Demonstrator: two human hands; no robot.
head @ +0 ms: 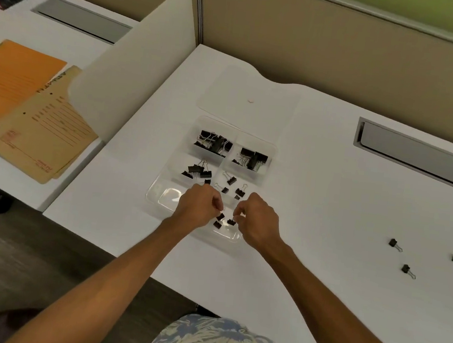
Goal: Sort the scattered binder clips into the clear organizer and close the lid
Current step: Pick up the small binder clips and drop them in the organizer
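1. Hovering over the near right compartment of the clear organizer (161,196), both hands work close together: the left hand (198,206) has its fingertips pinched on the wire handle of a small clip (220,216), and the right hand (256,220) is pinched on another small clip (231,222). A third one (217,224) lies just below them in the same compartment.
2. Farther compartments already hold clips sorted by size, the largest at the far end.
3. Three loose binder clips (405,269) lie on the worktop (313,208) well to the right of the organizer, so the right hand is the nearer one for fetching them; the path there is open, bare surface.
4. The lid (249,98) lies flat beyond the organizer's far end, touching or nearly so; I cannot tell if it is hinged.
5. The organizer's long axis runs away from the person, its near end close to the worktop edge, leaving little room on that side.
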